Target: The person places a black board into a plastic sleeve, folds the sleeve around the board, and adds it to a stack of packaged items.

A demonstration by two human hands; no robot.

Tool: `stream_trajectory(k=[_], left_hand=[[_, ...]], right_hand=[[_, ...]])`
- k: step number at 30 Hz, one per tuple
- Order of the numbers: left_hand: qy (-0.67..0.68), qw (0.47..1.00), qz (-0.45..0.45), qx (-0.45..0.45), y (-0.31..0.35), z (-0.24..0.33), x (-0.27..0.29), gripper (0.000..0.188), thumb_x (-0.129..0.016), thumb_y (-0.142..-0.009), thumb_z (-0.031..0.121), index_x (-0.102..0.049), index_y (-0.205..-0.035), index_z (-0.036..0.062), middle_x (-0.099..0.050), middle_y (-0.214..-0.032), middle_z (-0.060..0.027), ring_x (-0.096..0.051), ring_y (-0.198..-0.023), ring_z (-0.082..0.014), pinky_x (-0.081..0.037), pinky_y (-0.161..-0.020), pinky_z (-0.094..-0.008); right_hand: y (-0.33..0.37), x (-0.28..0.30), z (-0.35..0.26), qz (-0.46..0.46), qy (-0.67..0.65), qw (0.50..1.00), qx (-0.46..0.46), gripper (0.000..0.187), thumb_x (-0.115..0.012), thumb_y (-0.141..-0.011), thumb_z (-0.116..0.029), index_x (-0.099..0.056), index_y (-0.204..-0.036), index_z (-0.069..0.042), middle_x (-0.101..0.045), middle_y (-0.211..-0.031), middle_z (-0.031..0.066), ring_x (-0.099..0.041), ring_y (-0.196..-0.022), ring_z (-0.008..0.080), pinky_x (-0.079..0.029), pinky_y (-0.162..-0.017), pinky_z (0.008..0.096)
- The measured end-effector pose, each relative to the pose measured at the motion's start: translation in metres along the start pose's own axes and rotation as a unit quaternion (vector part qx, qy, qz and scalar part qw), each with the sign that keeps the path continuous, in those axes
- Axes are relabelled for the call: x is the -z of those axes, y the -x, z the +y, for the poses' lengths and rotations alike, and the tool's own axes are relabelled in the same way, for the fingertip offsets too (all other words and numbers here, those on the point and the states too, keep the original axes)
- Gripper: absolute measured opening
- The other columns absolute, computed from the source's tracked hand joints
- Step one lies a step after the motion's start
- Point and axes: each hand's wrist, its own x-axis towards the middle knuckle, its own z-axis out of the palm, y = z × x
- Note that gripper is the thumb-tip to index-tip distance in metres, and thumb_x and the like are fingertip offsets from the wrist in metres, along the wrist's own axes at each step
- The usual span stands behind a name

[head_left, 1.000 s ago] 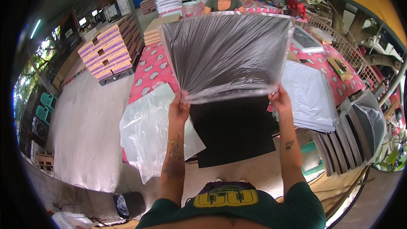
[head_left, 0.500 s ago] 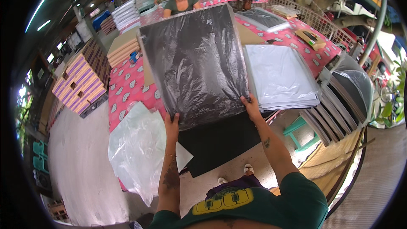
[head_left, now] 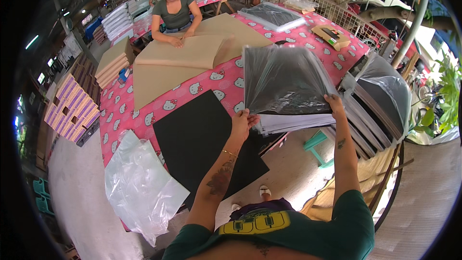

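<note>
A flat dark sheet wrapped in clear plastic [head_left: 286, 79] lies over a stack of white plastic-covered sheets [head_left: 298, 123] at the table's right side. My left hand [head_left: 244, 124] pinches its near left corner between thumb and fingers. At the near right corner, my right hand [head_left: 335, 106] grips the plastic edge. Left of it, a bare black board [head_left: 192, 130] rests on the table and juts past the near edge, partly behind my left forearm. Beside that board sits a pile of clear plastic bags [head_left: 139, 183], hanging over the edge.
Across the pink patterned table [head_left: 171, 103], a co-worker [head_left: 175, 14] folds large brown paper [head_left: 183, 53]. Dark boards [head_left: 373, 125] lean at the right above a green stool [head_left: 317, 147]. A brown box [head_left: 331, 37] and another wrapped sheet [head_left: 274, 15] lie farther back.
The wrapped sheet has moved right, from above the table's middle onto the white stack, with both hands still on it. The black board and the co-worker's brown paper now show more fully.
</note>
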Motion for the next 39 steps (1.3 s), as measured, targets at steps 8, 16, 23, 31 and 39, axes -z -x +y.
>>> stream_trajectory(k=[8, 16, 23, 31, 39], left_hand=[[-0.020, 0.997, 0.071, 0.029, -0.007, -0.049, 0.015, 0.026, -0.052, -0.094, 0.020, -0.049, -0.093, -0.0054, -0.063, -0.078, -0.0193, -0.067, -0.067, -0.0259, -0.058, -0.054, -0.0318], [-0.298, 0.935, 0.179, -0.067, 0.159, 0.013, 0.099, 0.021, -0.057, -0.091, 0.019, -0.061, -0.090, -0.0020, -0.064, -0.073, -0.0103, -0.067, -0.062, -0.0192, -0.054, -0.054, -0.0285], [-0.692, 0.444, 0.562, -0.088, 0.383, 0.098, 0.303, 0.066, -0.074, -0.071, 0.023, -0.045, -0.129, 0.0089, -0.050, -0.118, -0.0189, -0.048, -0.104, -0.0369, -0.042, -0.086, -0.0471], [-0.543, 0.633, 0.507, -0.220, 0.388, 0.131, 0.305, 0.022, -0.066, -0.081, 0.022, -0.066, -0.085, 0.0007, -0.067, -0.078, -0.0179, -0.066, -0.069, -0.0293, -0.051, -0.061, -0.0367], [-0.619, 0.707, 0.164, -0.299, 0.363, 0.151, 0.237, 0.017, -0.061, -0.089, 0.015, -0.064, -0.091, -0.0012, -0.059, -0.087, -0.0085, -0.055, -0.082, -0.0164, -0.045, -0.074, -0.0297]], right_hand=[[0.067, -0.135, -0.041, -0.014, 0.404, 0.864, 0.302, 0.047, -0.060, -0.081, -0.049, -0.058, -0.119, -0.021, -0.051, -0.120, 0.0139, -0.047, -0.113, 0.0341, -0.040, -0.088, 0.0530], [0.090, -0.146, -0.001, 0.007, 0.524, 0.803, 0.284, 0.047, -0.048, -0.087, -0.056, -0.053, -0.122, -0.026, -0.050, -0.121, 0.0088, -0.046, -0.112, 0.0328, -0.039, -0.086, 0.0522], [0.170, -0.235, -0.041, -0.172, 0.031, 0.944, 0.279, 0.043, -0.060, -0.089, -0.033, -0.052, -0.121, -0.007, -0.055, -0.113, 0.0129, -0.054, -0.106, 0.0264, -0.042, -0.090, 0.0416], [0.527, -0.390, -0.109, -0.694, -0.176, 0.698, -0.010, 0.049, -0.064, -0.086, -0.014, -0.046, -0.130, -0.004, -0.052, -0.122, 0.0095, -0.050, -0.110, 0.0168, -0.046, -0.086, 0.0311], [0.478, -0.402, -0.161, -0.576, -0.291, 0.759, -0.078, 0.017, -0.061, -0.090, -0.018, -0.062, -0.101, -0.005, -0.062, -0.085, 0.0022, -0.056, -0.069, 0.0066, -0.048, -0.060, 0.0218]])
